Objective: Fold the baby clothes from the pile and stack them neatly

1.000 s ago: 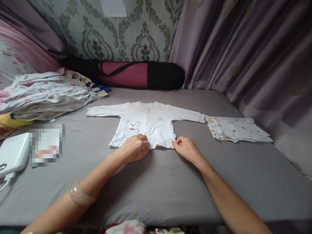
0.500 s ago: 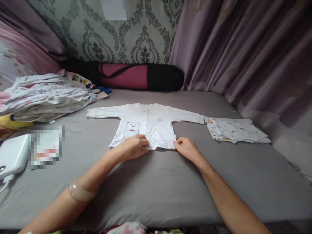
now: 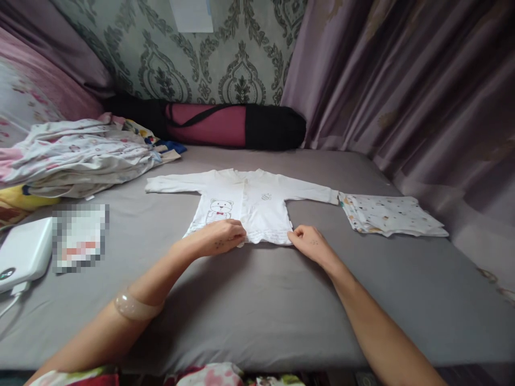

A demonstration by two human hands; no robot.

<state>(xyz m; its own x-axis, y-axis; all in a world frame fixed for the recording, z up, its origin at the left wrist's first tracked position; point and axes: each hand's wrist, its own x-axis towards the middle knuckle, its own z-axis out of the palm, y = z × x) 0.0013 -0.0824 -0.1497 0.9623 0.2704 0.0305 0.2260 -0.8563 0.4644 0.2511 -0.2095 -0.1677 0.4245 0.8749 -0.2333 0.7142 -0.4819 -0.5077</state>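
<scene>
A small white long-sleeved shirt (image 3: 263, 212) with a bear print lies flat, front up, its sleeves spread to both sides and its hem toward me. My left hand (image 3: 220, 237), a bangle on its forearm, is closed on the hem near the middle and covers part of it. At the hem's right corner, my right hand (image 3: 309, 241) pinches the cloth between thumb and fingers. The right cuff touches or lies very close to a folded stack of white printed cloth (image 3: 396, 214).
The grey sheet (image 3: 257, 300) covers the bed. A heap of clothes (image 3: 88, 153) lies at left, with a white power bank (image 3: 26, 252) and its cable nearer me, beside a blurred-out packet (image 3: 82, 238). A long maroon and black bag (image 3: 209, 126) lies along the wall; curtains (image 3: 382, 80) hang at right.
The view has shifted slightly. Both hands stay at the shirt's hem, and the shirt lies almost as before, with the hem by my left hand a little altered.
</scene>
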